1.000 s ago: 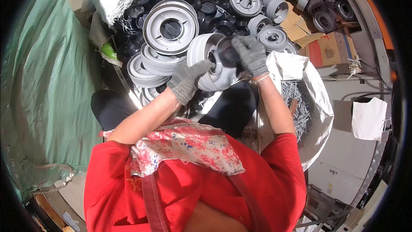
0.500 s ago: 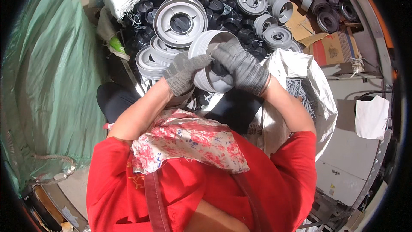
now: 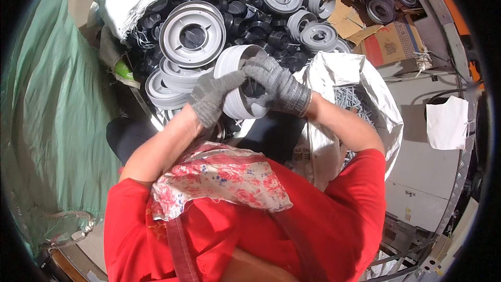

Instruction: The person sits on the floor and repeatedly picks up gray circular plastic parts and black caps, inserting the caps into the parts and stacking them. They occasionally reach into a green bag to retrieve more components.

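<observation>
Between my gloved hands is a wide grey ribbed plastic ring, tilted so its open side faces right. My left hand is closed on the ring's near left wall, its thumb reaching over toward the opening. My right hand curls its fingers into the open side. A dark piece shows inside the ring, between the hands; its exact shape is partly hidden by the fingers. Just beyond my left hand stand stacked grey flanged rings and a larger grey spoked ring.
Many black plastic caps spill from a white sack ahead. Grey rings and cardboard lie at far right. Another white sack holds grey screw-like pieces. Green sheeting hangs at left.
The whole view has shifted, so the surroundings sit further left and slightly higher. Both hands still hold the grey ring, with the right fingers still curled in its opening.
</observation>
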`<state>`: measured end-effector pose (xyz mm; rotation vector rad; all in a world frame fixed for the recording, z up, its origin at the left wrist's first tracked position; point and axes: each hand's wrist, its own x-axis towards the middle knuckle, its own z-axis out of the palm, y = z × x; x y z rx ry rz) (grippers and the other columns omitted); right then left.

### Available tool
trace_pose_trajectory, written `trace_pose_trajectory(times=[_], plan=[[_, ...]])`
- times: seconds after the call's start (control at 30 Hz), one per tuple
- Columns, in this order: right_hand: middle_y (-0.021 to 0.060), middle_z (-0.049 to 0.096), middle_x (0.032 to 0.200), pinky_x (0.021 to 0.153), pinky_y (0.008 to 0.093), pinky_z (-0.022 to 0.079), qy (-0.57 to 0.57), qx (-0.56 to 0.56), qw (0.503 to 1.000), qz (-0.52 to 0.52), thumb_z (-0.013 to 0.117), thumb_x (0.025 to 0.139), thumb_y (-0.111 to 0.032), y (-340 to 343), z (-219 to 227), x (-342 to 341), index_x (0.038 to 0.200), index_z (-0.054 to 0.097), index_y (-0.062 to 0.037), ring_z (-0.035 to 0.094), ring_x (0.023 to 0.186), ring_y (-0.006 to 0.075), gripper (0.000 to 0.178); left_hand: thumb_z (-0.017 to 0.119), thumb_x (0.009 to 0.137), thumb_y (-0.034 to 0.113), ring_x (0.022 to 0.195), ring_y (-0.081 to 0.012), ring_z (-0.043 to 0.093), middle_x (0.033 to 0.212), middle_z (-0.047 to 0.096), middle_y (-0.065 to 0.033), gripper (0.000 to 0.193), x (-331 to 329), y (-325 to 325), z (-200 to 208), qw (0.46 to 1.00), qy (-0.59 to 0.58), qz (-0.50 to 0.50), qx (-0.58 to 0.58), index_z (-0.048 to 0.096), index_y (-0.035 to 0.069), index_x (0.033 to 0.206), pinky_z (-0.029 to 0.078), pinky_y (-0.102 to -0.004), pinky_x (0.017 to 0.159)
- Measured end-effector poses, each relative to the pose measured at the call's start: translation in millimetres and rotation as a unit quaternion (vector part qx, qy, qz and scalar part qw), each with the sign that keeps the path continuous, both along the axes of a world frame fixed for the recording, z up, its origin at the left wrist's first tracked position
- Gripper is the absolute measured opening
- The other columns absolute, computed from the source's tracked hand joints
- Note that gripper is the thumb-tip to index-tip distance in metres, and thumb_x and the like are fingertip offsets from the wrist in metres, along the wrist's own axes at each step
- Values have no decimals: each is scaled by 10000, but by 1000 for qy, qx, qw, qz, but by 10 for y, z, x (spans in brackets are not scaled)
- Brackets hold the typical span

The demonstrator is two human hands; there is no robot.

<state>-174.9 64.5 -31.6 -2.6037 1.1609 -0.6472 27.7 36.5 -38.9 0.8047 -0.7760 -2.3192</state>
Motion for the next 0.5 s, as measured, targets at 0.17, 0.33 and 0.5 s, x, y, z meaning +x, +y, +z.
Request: trace_pose_trajectory(times=[0.17, 0.33, 0.5], plan=[[103, 644, 812, 678, 342, 505, -85, 144, 985, -37, 784, 665, -272, -109, -298, -168, 1126, 533, -34, 628, 721, 247, 576, 691, 790, 141, 793, -121, 615, 940, 638, -74, 380, -216, 130, 18, 963, -103, 58, -244, 552, -7, 1112, 523, -243, 671], [98, 620, 916, 645, 295, 516, -169, 69, 971, -152, 633, 813, -479, -71, -629, -320, 1273, 429, 4, 627, 778, 188, 697, 743, 747, 168, 773, -109, 608, 911, 641, -73, 450, -323, 93, 99, 976, -91, 59, -191, 547, -9, 1111, 521, -245, 663], [158, 616, 1019, 783, 353, 478, -374, 544, 729, -181, 619, 819, -402, -146, -287, -518, 1222, 470, -5, 606, 915, 285, 585, 782, 691, 281, 999, -215, 594, 1134, 600, -126, 743, -393, 59, -90, 792, -222, 53, -566, 447, 20, 1302, 468, -327, 884]])
